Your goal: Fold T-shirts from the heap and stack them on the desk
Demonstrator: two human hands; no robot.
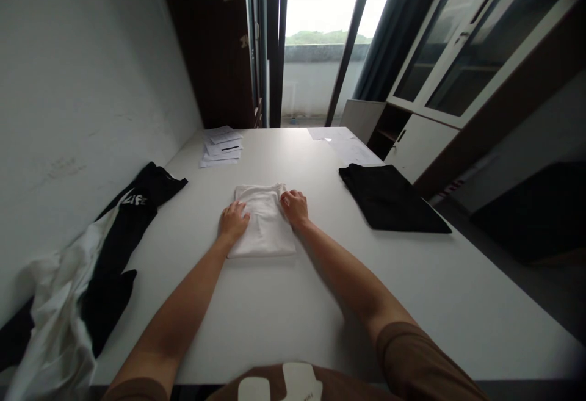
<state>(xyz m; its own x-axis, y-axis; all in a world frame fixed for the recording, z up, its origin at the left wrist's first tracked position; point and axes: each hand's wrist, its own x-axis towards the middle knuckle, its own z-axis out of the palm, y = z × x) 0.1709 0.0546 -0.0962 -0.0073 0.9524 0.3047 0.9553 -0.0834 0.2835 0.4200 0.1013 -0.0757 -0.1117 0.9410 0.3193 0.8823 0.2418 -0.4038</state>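
Observation:
A white garment (263, 224), folded into a rough rectangle, lies flat in the middle of the white table. My left hand (234, 219) rests on its left edge with the fingers spread over the cloth. At the upper right corner, my right hand (294, 205) has its fingers curled in and closed on the cloth's edge. Which kind of garment it is does not show in its folded form.
Black folded cloth (394, 196) lies on the right of the table (348, 340). Rumpled black and white clothes (121, 230) are heaped along the left wall. Papers (222, 146) lie at the far left, with more sheets (343, 144) at the far right. Cabinets (425, 138) stand beyond.

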